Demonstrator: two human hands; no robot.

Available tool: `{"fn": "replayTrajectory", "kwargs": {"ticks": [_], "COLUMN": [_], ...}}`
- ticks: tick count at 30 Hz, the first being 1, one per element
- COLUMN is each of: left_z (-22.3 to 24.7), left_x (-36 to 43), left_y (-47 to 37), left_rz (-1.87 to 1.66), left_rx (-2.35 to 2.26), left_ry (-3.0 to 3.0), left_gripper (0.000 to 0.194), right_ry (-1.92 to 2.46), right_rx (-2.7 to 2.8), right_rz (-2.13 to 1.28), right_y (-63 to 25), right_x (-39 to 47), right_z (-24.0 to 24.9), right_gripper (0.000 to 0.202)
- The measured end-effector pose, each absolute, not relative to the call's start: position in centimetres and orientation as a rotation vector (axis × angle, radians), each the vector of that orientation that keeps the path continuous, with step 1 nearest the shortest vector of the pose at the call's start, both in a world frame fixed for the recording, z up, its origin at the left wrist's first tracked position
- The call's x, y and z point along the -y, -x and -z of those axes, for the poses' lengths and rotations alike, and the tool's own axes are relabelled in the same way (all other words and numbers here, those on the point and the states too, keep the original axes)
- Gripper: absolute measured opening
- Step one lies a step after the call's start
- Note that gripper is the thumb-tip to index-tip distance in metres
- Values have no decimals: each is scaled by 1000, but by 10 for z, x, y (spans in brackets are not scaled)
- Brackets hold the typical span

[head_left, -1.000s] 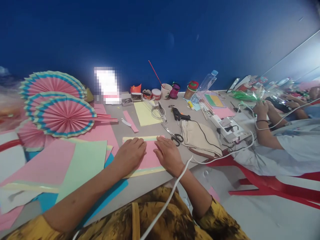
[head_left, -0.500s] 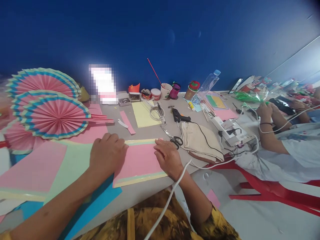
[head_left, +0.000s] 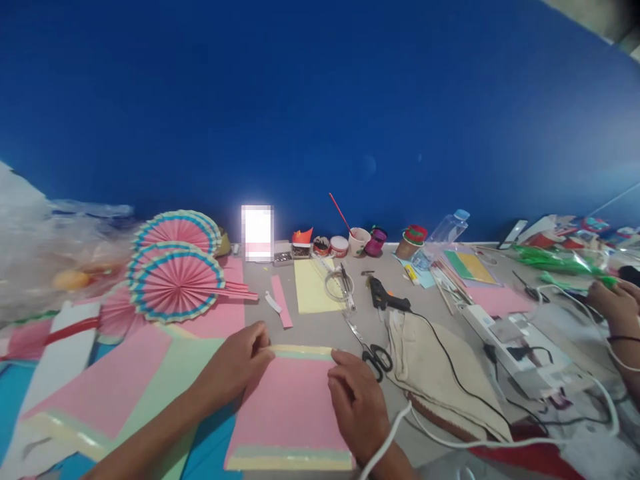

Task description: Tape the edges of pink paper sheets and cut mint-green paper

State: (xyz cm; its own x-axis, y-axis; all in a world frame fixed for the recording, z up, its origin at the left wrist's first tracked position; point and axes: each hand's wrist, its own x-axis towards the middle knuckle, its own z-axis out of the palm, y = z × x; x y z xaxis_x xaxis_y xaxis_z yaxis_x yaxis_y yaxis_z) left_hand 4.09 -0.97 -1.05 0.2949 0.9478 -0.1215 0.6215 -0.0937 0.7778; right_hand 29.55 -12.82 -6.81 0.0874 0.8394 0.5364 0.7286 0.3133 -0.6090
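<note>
A pink paper sheet (head_left: 295, 403) with pale green and cream strips along its top and bottom edges lies on the table in front of me. My left hand (head_left: 243, 363) is closed at its upper left corner, fingers curled and thumb against the edge. At the upper right corner my right hand (head_left: 357, 393) grips the sheet's side with bent fingers. Black-handled scissors (head_left: 377, 360) lie just beyond my right hand. Left of the sheet, under my left forearm, is another pink and green paper piece (head_left: 107, 387).
Pleated pink paper fans (head_left: 177, 287) stand at the left. Along the blue wall are a paper cup (head_left: 359, 243) with a red stick and a plastic bottle (head_left: 450, 228). A glue gun (head_left: 387, 297), folded cloth (head_left: 440, 367) and power strip (head_left: 525, 347) with cables lie right. Another person's hand (head_left: 615, 303) is far right.
The view has tilted up and turned left, so the table sits lower. Both hands remain at the pink sheet's upper corners, with the left fingers more pinched and the right fingers more bent.
</note>
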Motion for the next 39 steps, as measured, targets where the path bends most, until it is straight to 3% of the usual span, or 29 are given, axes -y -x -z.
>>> {"fn": "replayTrajectory", "kwargs": {"ticks": [8,15,18,24,30,34,39], "left_z": [3,8,6,-1,-2,-3,-3], "left_x": [-2,-5,-8,-15,-25,-30,-30], "left_y": [-38,-39,-35,-21,-13,-9,-9], "left_rz": [-714,-816,-892,-984,-1105,-1156,-1215], "left_rx": [-1239,-1140,-1122,-1083,-1131,-1187,-1224], "left_ry": [-1419,-1294,-1214,-1082,-937,-883,-832], "left_gripper": [28,31,34,45,57,56,57], "right_ry": [1380,1282,1327,1276,1082,1169,1222], "right_rx": [960,714,663,841,1059,1066,905], "right_rz": [-517,-420,-460,-1007,-1585,-1537,-1433], "right_y": [-285,-273,-295,-306,-289,-298,-309], "right_x": [130,128,123,72,23,24,24], "right_z": [74,67,56,1,8,31,34], "right_gripper": [26,23,32,67,67,56,57]}}
